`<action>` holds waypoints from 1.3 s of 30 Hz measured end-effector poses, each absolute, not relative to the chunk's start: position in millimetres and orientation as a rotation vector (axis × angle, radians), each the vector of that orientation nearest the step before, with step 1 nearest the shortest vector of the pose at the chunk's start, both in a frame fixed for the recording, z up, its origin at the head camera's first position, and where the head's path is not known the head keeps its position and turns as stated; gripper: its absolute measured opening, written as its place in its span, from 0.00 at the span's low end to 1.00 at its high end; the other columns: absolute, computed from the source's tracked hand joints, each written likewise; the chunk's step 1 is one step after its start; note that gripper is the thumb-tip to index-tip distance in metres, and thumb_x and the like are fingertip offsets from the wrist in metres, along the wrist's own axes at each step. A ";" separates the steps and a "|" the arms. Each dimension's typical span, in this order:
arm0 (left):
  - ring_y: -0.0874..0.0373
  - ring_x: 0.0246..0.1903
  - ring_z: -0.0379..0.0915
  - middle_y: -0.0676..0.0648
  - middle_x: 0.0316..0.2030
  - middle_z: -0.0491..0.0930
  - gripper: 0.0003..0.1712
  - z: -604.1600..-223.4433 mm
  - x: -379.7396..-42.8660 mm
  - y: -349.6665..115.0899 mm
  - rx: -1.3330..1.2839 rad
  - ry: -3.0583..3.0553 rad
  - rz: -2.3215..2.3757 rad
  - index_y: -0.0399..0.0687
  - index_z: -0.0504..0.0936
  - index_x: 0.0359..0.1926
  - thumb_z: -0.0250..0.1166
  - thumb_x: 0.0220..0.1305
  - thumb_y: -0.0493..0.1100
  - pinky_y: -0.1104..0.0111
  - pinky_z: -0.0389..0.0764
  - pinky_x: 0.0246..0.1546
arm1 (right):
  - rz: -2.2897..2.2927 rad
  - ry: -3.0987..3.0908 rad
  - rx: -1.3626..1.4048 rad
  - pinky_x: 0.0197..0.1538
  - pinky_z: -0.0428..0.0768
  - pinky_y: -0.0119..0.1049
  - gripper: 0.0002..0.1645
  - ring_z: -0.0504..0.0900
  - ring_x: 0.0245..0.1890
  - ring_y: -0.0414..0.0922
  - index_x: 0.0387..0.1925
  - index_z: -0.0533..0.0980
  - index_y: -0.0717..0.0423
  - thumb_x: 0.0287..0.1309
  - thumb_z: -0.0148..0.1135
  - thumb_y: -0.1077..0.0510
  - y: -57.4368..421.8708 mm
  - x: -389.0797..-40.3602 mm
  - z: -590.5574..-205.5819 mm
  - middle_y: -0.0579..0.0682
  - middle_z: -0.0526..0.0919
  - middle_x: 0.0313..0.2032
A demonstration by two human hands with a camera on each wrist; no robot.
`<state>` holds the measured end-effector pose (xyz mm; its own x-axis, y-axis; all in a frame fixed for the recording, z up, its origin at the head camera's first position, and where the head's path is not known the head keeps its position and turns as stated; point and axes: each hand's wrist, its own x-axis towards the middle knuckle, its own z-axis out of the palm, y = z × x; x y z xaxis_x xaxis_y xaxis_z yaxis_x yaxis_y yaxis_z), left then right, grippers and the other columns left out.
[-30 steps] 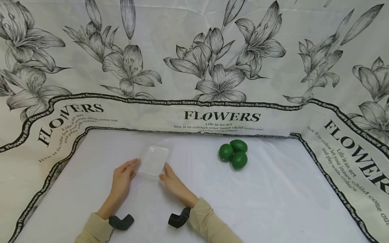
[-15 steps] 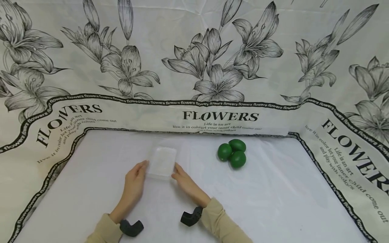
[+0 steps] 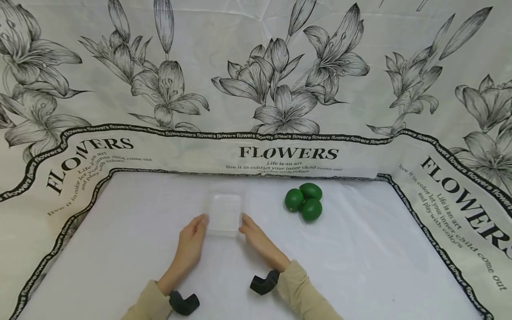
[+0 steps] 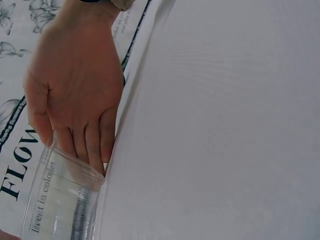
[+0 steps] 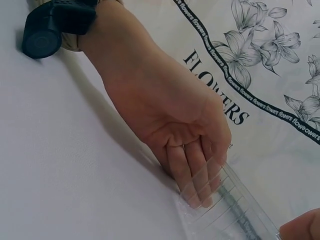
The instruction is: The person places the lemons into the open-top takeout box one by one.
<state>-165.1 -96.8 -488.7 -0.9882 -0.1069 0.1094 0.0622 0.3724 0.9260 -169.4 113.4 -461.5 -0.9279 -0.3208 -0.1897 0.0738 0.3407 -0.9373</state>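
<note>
A clear plastic box point(image 3: 225, 214) is between my two hands on the white surface in the head view. My left hand point(image 3: 190, 243) grips its left side, with the thumb at the rim and the fingers along the wall. On the opposite side my right hand point(image 3: 264, 245) holds it the same way. In the left wrist view, the left hand point(image 4: 75, 85) is at a corner of the box point(image 4: 62, 195). The right wrist view shows the right hand's point(image 5: 170, 110) fingers through the transparent wall of the box point(image 5: 220, 210).
Three smooth green oval fruits point(image 3: 305, 202), resembling limes, lie touching each other to the right of the box. A white cloth point(image 3: 360, 258) covers the table. Flower-printed fabric point(image 3: 288, 89) rises behind and at both sides.
Both hands have moved right with the box, which has turned from slanted to nearly straight. The green fruits stay in place; the view has shifted slightly.
</note>
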 end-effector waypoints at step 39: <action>0.48 0.73 0.51 0.38 0.72 0.59 0.34 -502.5 -162.6 -75.6 -0.389 -2.558 -1.570 0.34 0.60 0.73 0.37 0.81 0.55 0.55 0.48 0.73 | -1.987 2.254 0.003 0.75 0.41 0.57 0.35 0.42 0.76 0.60 0.75 0.51 0.66 0.73 0.44 0.58 133.6 -165.8 -476.5 0.65 0.49 0.76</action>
<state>-162.6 -75.6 -502.5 -0.9605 0.1566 0.2301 0.2761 0.4306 0.8593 -165.8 133.6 -476.5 -0.9906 -0.0886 -0.1038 0.0919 0.1299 -0.9873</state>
